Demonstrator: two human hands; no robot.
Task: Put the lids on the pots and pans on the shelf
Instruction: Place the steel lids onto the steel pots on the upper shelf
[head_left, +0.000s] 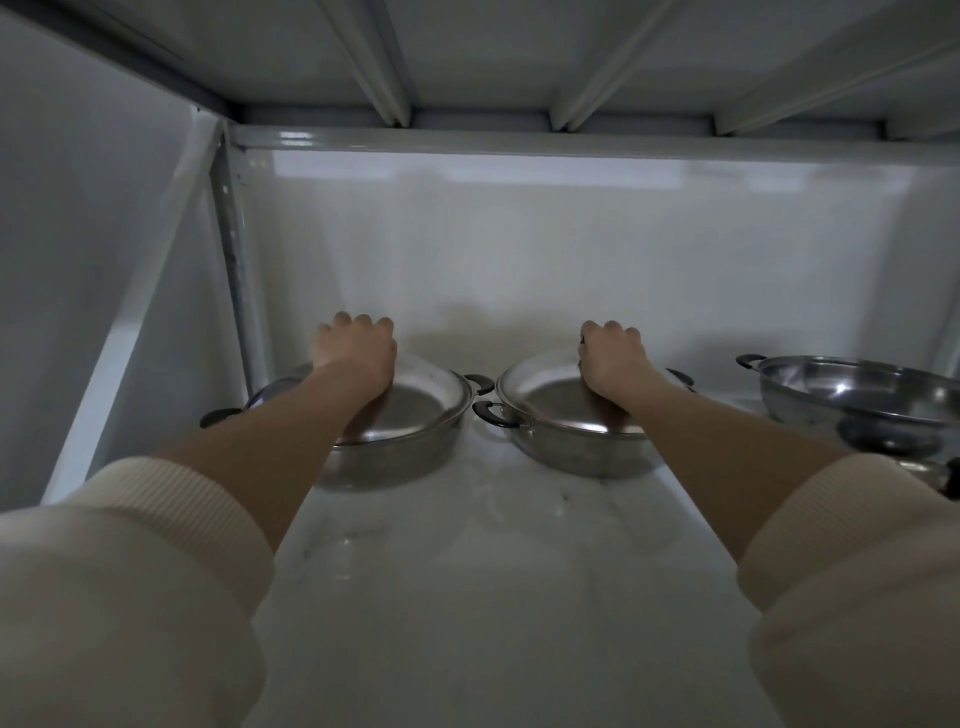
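Gripping, with the left hand curled tight over the knob of the left lid and the right hand closed likewise on the right lid — probably centring each before letting go. Sitting flush, or nearly, on the left pot and the right pot, set side by side on the marble shelf with their black handles almost touching between them. Hiding both knobs under the fists, so the exact grip cannot be told. Waiting uncovered at about three o'clock — a third pot, cut off by the frame edge, with something dark below it too clipped to name.
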